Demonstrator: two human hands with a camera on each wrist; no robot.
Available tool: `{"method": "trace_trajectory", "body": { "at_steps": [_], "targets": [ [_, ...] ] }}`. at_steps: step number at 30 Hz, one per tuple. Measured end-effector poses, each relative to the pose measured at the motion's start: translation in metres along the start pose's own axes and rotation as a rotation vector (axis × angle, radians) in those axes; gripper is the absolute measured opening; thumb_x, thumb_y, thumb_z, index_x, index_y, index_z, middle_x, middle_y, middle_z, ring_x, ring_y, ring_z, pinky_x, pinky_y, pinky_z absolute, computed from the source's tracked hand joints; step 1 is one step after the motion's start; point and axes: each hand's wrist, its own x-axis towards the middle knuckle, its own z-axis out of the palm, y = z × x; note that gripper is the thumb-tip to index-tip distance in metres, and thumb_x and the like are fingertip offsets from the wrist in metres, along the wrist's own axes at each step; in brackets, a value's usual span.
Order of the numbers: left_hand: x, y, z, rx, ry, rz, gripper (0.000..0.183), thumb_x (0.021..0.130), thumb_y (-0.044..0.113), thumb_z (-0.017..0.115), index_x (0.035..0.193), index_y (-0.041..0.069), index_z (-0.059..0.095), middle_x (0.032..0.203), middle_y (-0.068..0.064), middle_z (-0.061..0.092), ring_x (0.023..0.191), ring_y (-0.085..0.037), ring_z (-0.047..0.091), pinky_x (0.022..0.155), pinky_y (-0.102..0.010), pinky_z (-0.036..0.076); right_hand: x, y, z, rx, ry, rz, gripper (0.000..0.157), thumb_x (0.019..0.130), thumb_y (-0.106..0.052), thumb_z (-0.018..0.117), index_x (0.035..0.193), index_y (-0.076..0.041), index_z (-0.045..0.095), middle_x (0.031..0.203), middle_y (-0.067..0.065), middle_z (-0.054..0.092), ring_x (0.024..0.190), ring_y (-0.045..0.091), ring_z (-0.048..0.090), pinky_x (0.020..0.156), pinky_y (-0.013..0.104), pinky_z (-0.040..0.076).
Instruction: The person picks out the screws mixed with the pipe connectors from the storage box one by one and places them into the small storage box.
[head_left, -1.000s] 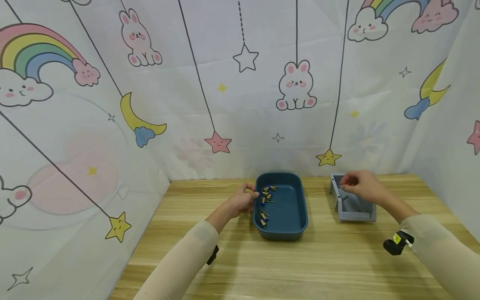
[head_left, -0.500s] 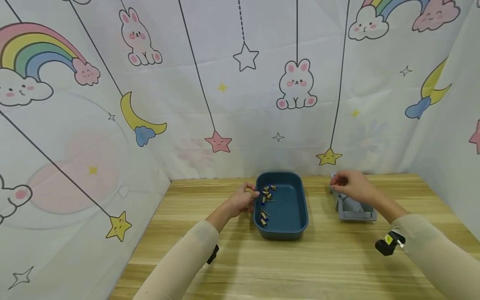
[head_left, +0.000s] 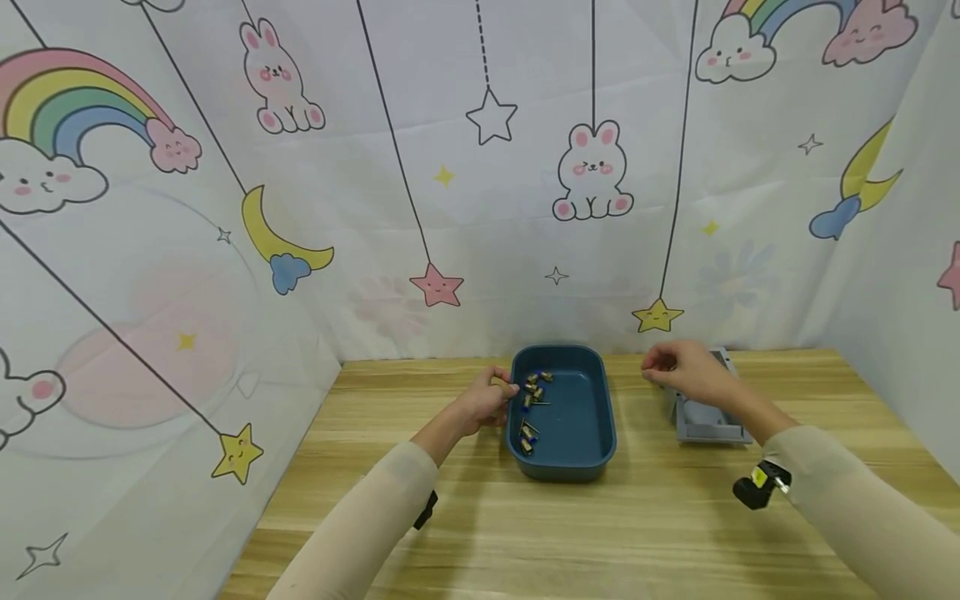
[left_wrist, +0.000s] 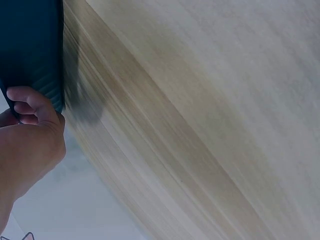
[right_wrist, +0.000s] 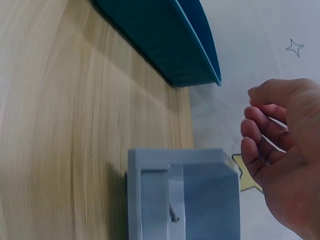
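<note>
A dark blue plastic bin (head_left: 577, 417) stands on the table, with several small brass-coloured fittings (head_left: 531, 390) along its left side, some showing blue parts. My left hand (head_left: 483, 400) grips the bin's left rim; in the left wrist view the fingers (left_wrist: 32, 102) curl around the edge. To the right, my right hand (head_left: 690, 371) hovers over the left side of a grey open-fronted box (head_left: 712, 432). In the right wrist view its fingers (right_wrist: 252, 127) are loosely bent, thumb close to the index fingertip, with nothing visible between them. A thin metal pin-like piece (right_wrist: 173, 214) lies inside the grey box.
The wooden table (head_left: 525, 533) ends at the back against a white cloth (head_left: 465, 208) printed with rabbits, stars and clouds. More of this cloth hangs at the left and right. A strip of tabletop separates the bin from the grey box.
My right hand has moved left from over the inside of the grey box to past its left edge, toward the bin. The left hand and the bin have stayed in place.
</note>
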Motion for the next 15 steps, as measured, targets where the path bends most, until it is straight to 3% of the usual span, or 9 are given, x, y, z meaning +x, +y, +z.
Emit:
{"method": "trace_trajectory", "body": {
  "at_steps": [11,15],
  "targets": [
    [0.001,-0.003,0.001,-0.001,0.003,-0.001,0.026,0.111,0.017,0.056,0.132,0.009,0.042,0.099,-0.012,0.063,0.073,-0.018,0.059,0.065,-0.031,0.047,0.011,-0.013,0.016,0.009,-0.031,-0.05,0.006,0.098,-0.006,0.074,0.101,0.0,0.073,0.088,0.001,0.069,0.08,0.016,0.062,0.068,0.03,0.052],
    [0.0,-0.002,0.001,-0.008,0.004,0.004,0.025,0.111,0.017,0.056,0.131,0.009,0.042,0.091,-0.008,0.059,0.066,-0.015,0.053,0.064,-0.031,0.046,0.014,-0.015,0.021,0.01,-0.036,-0.069,0.007,0.098,-0.006,0.074,0.101,0.0,0.074,0.087,0.001,0.069,0.08,0.016,0.063,0.069,0.031,0.053]
  ]
}}
